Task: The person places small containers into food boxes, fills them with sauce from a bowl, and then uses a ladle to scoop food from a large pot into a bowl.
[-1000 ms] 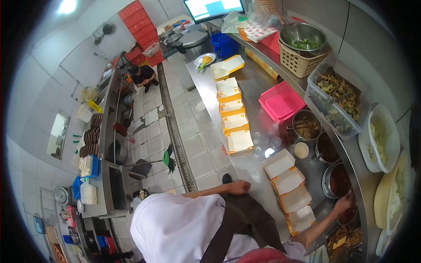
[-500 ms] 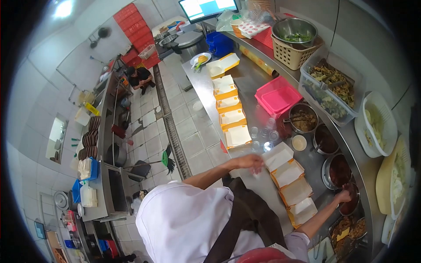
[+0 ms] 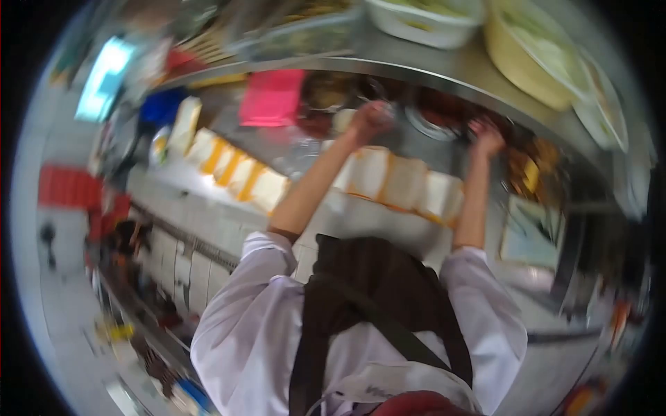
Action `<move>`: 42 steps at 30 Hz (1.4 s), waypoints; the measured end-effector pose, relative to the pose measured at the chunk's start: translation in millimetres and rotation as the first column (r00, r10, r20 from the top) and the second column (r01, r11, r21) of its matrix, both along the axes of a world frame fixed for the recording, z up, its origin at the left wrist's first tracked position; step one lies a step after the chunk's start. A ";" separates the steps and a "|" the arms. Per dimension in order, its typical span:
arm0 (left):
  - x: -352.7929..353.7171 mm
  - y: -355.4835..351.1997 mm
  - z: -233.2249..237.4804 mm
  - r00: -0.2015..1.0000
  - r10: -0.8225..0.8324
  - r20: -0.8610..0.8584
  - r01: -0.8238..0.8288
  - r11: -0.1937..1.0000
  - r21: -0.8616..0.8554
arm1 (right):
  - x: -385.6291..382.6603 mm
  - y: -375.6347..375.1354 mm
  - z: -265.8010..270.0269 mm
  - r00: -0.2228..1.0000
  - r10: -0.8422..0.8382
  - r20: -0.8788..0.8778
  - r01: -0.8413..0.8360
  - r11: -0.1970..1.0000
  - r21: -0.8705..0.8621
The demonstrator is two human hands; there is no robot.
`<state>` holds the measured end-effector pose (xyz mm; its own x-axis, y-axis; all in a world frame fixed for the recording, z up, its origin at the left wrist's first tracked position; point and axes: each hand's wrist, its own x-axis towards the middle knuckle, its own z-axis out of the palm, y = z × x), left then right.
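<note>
Motion blurs the view. My left hand (image 3: 372,119) is reaching over the counter's far side, fingers curled around something pale and possibly clear that I cannot make out. To its right is a metal pot of dark red sauce (image 3: 442,111). My right hand (image 3: 488,136) is closed at the edge of another sauce pot (image 3: 510,127); whatever it grips is hidden. Below my hands, a row of open paper boxes (image 3: 406,182) with white insides and orange outsides lies on the counter. Clear plastic cups (image 3: 303,154) stand left of that row, smeared by motion.
More open boxes (image 3: 236,170) line the counter to the left, near a pink tray (image 3: 272,97). A shelf edge (image 3: 416,69) runs above the pots, carrying a white basket (image 3: 427,24) and a cream tub (image 3: 531,52). A cutting board (image 3: 531,232) lies at right.
The view has swung round. My left hand has gone from beside the boxes and clear cups to near the pots. My right hand stays by the sauce pot.
</note>
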<state>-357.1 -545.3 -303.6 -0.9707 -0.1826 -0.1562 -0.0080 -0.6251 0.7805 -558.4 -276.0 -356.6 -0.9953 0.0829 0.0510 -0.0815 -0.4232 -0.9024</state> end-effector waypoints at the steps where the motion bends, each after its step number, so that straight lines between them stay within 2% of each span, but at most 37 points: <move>1: -17.8 7.0 -15.7 0.999 0.036 -0.038 -0.040 0.994 -0.102 | 6.9 0.6 8.9 0.998 -0.067 0.010 0.068 0.994 -0.088; 3: -43.3 25.6 -14.8 0.998 -0.061 -0.002 0.061 0.997 -0.053 | 18.0 2.5 22.7 0.999 -0.052 0.013 0.053 0.990 -0.129; 5: -73.5 36.9 -25.3 0.997 -0.040 0.062 0.042 0.999 -0.022 | 33.0 6.9 38.2 0.998 -0.065 0.001 0.065 0.986 -0.151; 6: -90.8 48.5 -25.9 0.976 0.053 0.210 -0.043 0.998 -0.050 | 38.3 10.5 42.3 0.998 -0.069 0.005 0.069 0.987 -0.148; 10: -131.8 67.1 -27.9 0.970 0.062 0.234 -0.058 0.998 -0.022 | 53.0 17.2 60.0 0.999 -0.038 0.017 0.039 0.994 -0.104; 13: -149.9 74.2 -32.2 0.971 0.068 0.228 -0.084 0.995 0.059 | 63.2 15.5 68.8 1.000 -0.019 -0.006 0.019 0.998 -0.060; 15: -154.8 77.3 -35.5 0.987 0.025 0.161 -0.041 0.994 0.098 | 70.7 13.4 72.4 1.000 -0.013 -0.015 0.012 0.999 -0.031; 17: -157.3 79.1 -41.0 0.989 0.024 0.147 -0.048 0.986 0.162 | 77.1 10.7 73.3 0.991 0.059 -0.117 -0.056 0.998 0.022; 18: -158.7 79.2 -44.1 0.990 0.030 0.137 -0.060 0.973 0.225 | 79.7 10.0 72.8 0.986 0.077 -0.150 -0.058 0.991 0.123; 19: -158.2 78.1 -48.1 0.991 0.022 0.136 -0.052 0.973 0.225 | 82.7 11.1 72.4 0.986 0.069 -0.152 -0.050 0.991 0.123; 21: -158.7 73.8 -52.9 0.998 -0.031 0.048 0.014 0.946 0.325 | 93.1 12.2 84.0 0.897 0.166 -0.410 0.026 0.905 0.424; 22: -157.9 72.5 -53.8 0.998 -0.040 0.048 0.022 0.945 0.326 | 98.8 12.7 91.1 0.874 0.186 -0.449 0.068 0.867 0.493; 23: -156.9 70.8 -54.0 0.998 -0.048 0.042 0.033 0.954 0.297 | 100.8 13.4 92.3 0.875 0.180 -0.450 0.075 0.867 0.493; 25: -158.6 68.0 -53.0 0.998 -0.060 0.035 0.049 0.963 0.267 | 102.9 14.0 93.9 0.780 0.310 -0.544 0.103 0.794 0.600; 27: -159.4 65.1 -56.8 0.996 -0.030 0.082 0.007 0.963 0.268 | 106.5 13.9 97.4 0.786 0.314 -0.533 0.099 0.787 0.609; 29: -156.8 60.0 -59.3 0.998 -0.042 0.048 0.026 0.955 0.294 | 104.9 12.9 97.8 0.747 0.346 -0.568 0.107 0.780 0.616; 31: -153.7 57.3 -60.8 0.999 -0.051 0.017 0.043 0.947 0.319 | 102.9 12.1 99.0 0.758 0.296 -0.581 0.121 0.812 0.571; 33: -154.0 53.8 -62.3 0.994 -0.009 0.111 -0.027 0.947 0.319 | 97.2 11.4 96.3 0.767 0.248 -0.592 0.133 0.841 0.524; 35: -150.6 44.8 -66.7 0.998 -0.038 0.059 0.016 0.944 0.330 | 82.9 8.9 87.2 0.876 0.055 -0.480 0.115 0.941 0.318; 37: -147.1 36.1 -74.6 0.997 -0.071 0.007 0.065 0.939 0.338 | 68.8 4.9 77.5 0.907 -0.007 -0.420 0.124 0.960 0.252; 39: -134.5 33.8 -70.4 0.945 -0.138 -0.298 0.226 0.932 0.284 | 49.3 1.9 56.1 0.920 -0.042 -0.390 0.226 0.869 0.439; 40: -134.1 33.3 -66.4 0.946 -0.141 -0.293 0.227 0.932 0.284 | 36.9 0.2 44.2 0.861 0.011 -0.509 0.317 0.770 0.553; 41: -135.2 33.5 -60.3 0.986 -0.086 -0.141 0.125 0.946 0.300 | 31.7 -3.9 40.0 0.862 0.007 -0.507 0.319 0.770 0.553; 42: -135.0 33.6 -58.2 0.999 -0.028 0.017 0.021 0.954 0.299 | 30.1 -11.0 35.8 0.877 0.030 -0.480 0.320 0.709 0.629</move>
<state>-492.1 -511.7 -361.8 -0.9702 -0.1007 -0.2204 -0.0406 -0.8291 0.5577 -528.3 -287.0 -320.8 -0.8279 -0.0066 0.5609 -0.5306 0.3338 -0.7791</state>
